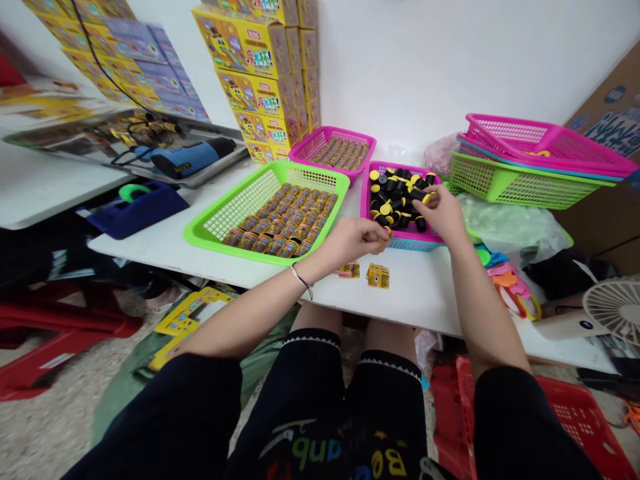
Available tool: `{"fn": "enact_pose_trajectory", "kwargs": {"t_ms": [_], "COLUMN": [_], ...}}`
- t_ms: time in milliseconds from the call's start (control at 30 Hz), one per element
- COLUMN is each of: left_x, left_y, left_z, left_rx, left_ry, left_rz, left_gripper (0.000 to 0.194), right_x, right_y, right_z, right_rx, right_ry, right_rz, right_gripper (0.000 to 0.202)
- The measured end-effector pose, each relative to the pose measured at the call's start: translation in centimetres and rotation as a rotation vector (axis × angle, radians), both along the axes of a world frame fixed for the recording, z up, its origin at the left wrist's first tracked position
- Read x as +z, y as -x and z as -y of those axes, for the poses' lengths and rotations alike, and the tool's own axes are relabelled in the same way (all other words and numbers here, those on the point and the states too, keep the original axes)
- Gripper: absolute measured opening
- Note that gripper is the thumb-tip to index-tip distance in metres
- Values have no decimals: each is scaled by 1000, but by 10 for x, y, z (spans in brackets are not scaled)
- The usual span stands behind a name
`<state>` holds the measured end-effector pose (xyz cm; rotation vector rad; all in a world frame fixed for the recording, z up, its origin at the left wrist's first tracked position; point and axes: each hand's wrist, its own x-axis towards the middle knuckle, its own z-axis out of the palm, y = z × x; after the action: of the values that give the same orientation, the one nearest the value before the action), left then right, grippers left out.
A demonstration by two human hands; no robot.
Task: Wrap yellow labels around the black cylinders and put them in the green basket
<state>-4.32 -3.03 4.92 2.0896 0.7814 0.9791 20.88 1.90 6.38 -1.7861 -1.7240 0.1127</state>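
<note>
My left hand (367,238) is closed in a pinch on a small yellow piece (387,232), just in front of the pink basket (367,200). Over that basket's right side, my right hand (440,208) has its fingers closed on a black cup with a yellow end (426,199). Several black and yellow cups (397,193) lie jumbled in the basket. Two small piles of gold printed pieces, one (377,275) below my left hand and one (349,270) beside it, lie on the white table (410,287). A green basket (200,230) at the left holds rows of wrapped cups (285,223).
Behind stand a second pink basket (373,148) of wrapped cups and stacked yellow boxes (255,93). Stacked baskets (540,177) and a fan (615,310) are on the right. A blue tape dispenser (135,210) and a blue heat gun (193,157) sit on the left.
</note>
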Motion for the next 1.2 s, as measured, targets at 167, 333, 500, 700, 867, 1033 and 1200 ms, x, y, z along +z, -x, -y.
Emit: {"fn": "enact_pose_trajectory", "kwargs": {"t_ms": [167,333,500,700,867,1033,1200], "left_x": [5,-7,-32,-41,-43,-40,-39], "left_y": [-31,-42,-32,-27,-29,-29,-35], "left_z": [-15,-27,-35,-31,-28,-26,-32], "left_rx": [-6,158,158,139,171,151,146], "left_ry": [150,-244,-440,-432,-369,-339,-147], "left_rz": [339,177,13,5,88,168,269], "left_gripper": [43,49,65,74,74,69,43], "right_x": [-27,-35,-33,-36,-32,-32,-34], "right_y": [12,6,4,15,23,25,22], "right_z": [25,37,48,61,68,68,61], "right_rx": [67,194,324,526,626,631,543], "right_ry": [-328,-498,-414,-269,-259,-192,-219], "right_rz": [-406,-714,-836,-866,-850,-863,-966], "right_gripper": [50,56,45,43,38,40,46]}}
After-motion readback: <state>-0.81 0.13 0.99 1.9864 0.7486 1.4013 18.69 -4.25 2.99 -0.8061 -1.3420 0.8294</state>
